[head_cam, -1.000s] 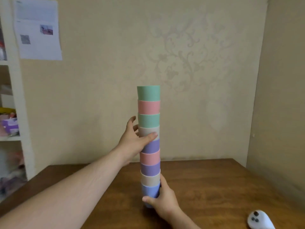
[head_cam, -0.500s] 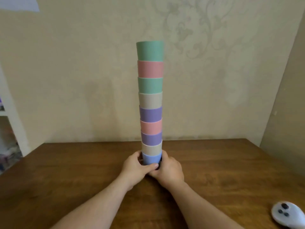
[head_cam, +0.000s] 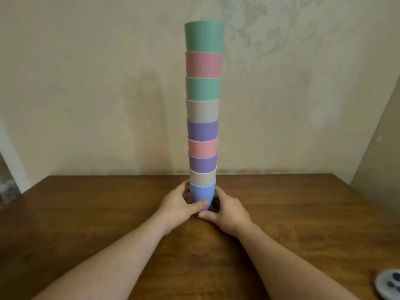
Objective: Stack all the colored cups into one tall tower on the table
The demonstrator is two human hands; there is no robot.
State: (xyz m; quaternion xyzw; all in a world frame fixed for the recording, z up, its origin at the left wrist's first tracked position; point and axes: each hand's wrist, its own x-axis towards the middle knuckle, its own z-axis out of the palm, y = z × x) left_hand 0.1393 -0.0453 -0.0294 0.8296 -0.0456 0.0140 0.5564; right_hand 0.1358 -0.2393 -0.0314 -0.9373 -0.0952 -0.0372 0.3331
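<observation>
One tall tower of nested colored cups stands upright on the brown wooden table. From the top it runs green, pink, green, beige, purple, pink, purple, beige, with a blue cup at the bottom. My left hand wraps the blue cup from the left, thumb across its front. My right hand cups the base from the right, its fingers behind the cup hidden. Both hands rest on the table.
A white controller with dark buttons lies at the table's front right edge. A beige wall stands close behind the table, and a side wall closes in on the right. A white shelf edge shows at far left.
A second ago my left hand held the tower at mid-height and the right held the base. The left hand has dropped to the base. The view has moved closer and lower.
</observation>
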